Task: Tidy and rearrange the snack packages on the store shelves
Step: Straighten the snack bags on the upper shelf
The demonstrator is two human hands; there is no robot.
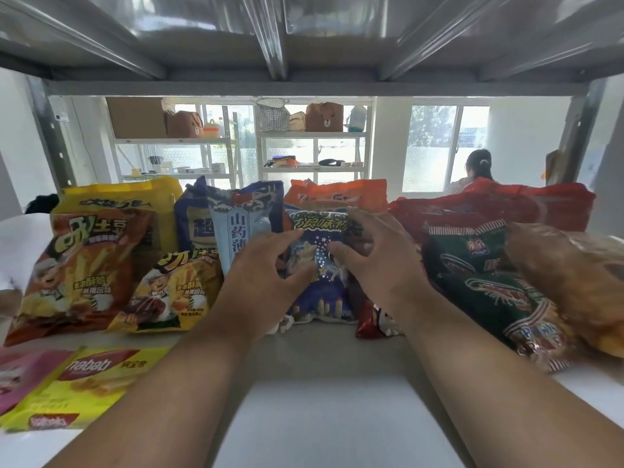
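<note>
Far left on the shelf [324, 349] you have the tall orange fries bag [84, 261] leaning upright, a small yellow bag [169, 292] just beside it, and a yellow nabati pack [81, 386] lying flat near the front edge. Next in line, a pale blue bag [236, 231] stands just behind your left hand [260, 275]. That hand holds the left edge of the dark blue starry bag [320, 282], thumb on its front face, other fingers curled toward the side. The bag sits dead centre between both hands, long axis upright, tipped back a bit against the orange bag [337, 194] behind. Your right hand [374, 261] mirrors it, fingers curled over the bag's right edge and top corner, so it's a two-handed grip, both hands equally near. Judgement: next move is straightening or sliding this bag, keep it vertical. Right of that, a small red pack [371, 322] is partly hidden under your right wrist, then green prawn-cracker bags [489, 285] lie slumped, with a clear bread bag [567, 278] at far right
</note>
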